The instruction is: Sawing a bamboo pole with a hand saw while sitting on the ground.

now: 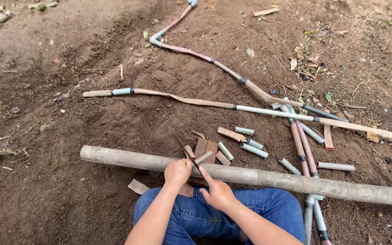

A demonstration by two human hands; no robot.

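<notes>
I sit on bare soil with a thick bamboo pole [128,159] lying across in front of my knees. My right hand [218,193] grips a knife [183,146]; its thin dark blade points up and left over the pole. My left hand [178,172] rests on the pole, closed on a short pale stalk piece [204,157] that lies against the blade. Just beyond the pole, several cut stalk pieces [253,150] lie around a reddish-brown flat block [206,146].
Two long pinkish-grey jointed stalks [191,101] snake across the soil behind. More stalks [303,152] run under the pole on the right, beside my blue-jeaned leg [268,206]. Dry leaves and twigs litter the far right. A flat scrap [138,186] lies by my left knee.
</notes>
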